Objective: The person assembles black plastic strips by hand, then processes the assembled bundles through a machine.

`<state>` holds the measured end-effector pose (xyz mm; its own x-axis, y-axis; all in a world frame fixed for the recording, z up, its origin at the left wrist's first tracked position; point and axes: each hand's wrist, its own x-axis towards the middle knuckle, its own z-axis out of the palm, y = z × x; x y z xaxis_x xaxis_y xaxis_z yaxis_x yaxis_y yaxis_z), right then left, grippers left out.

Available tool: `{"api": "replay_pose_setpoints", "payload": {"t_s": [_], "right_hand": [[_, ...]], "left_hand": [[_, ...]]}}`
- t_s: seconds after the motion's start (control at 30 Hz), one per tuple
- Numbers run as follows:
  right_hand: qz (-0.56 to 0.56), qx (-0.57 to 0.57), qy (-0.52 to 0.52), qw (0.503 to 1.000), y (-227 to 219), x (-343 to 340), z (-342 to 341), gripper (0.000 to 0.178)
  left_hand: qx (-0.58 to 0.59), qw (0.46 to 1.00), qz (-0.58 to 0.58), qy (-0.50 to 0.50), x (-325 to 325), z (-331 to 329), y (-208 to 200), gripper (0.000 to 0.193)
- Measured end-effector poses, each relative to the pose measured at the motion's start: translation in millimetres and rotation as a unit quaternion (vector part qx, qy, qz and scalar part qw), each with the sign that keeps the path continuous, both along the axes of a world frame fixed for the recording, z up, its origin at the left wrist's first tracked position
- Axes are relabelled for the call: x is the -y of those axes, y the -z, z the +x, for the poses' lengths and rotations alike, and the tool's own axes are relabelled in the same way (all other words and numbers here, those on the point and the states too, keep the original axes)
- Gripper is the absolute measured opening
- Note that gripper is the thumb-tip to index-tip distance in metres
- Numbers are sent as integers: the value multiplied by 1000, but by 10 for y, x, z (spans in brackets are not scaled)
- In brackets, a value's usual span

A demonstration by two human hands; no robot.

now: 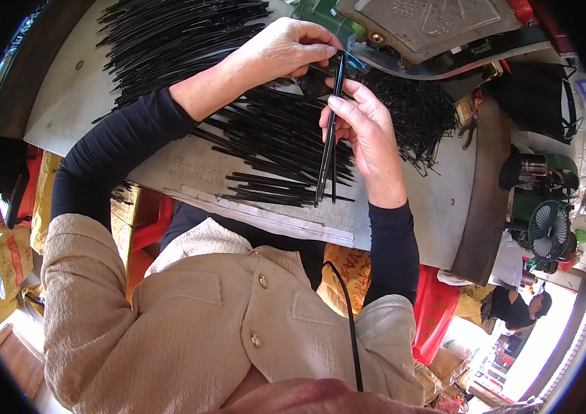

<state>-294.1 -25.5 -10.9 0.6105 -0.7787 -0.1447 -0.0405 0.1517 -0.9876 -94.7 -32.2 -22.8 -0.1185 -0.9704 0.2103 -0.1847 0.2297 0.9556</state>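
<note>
My right hand (369, 127) is closed round a few long, thin black strips (326, 162), which stand nearly upright over the table. Thumb and forefinger of my left hand (289, 50) pinch together at the upper end of these strips, beside a small blue piece (355, 59). Exactly what lies between the left fingertips is too small to see. Under both hands spreads a pile of loose black strips (272, 131), and a larger bundle of strips (169, 41) lies to the far left. A tangled heap of short black pieces (410, 114) is right of my right hand.
Beyond my hands stands a green machine (320, 10) with a grey metal cover (431, 27) and a curved metal edge. The pale table (424, 228) has a dark right border. Pliers (469, 132) lie at right, near a small fan (549, 228). Another person (513, 307) is at lower right.
</note>
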Motion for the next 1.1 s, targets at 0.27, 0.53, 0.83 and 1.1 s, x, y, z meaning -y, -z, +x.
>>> {"api": "replay_pose_setpoints", "payload": {"t_s": [0.27, 0.53, 0.83, 1.1], "right_hand": [[-1, -7, 2, 1000, 32, 6, 7, 38], [46, 39, 24, 998, 63, -3, 17, 31], [33, 50, 89, 994, 39, 16, 74, 24], [25, 54, 58, 997, 38, 24, 109, 24]], "left_hand": [[-67, 995, 65, -40, -11, -36, -6, 25], [-48, 992, 116, -22, -29, -4, -68, 30], [-87, 990, 112, 23, -120, -5, -141, 29], [-124, 974, 176, 66, -114, -5, -88, 27]]}}
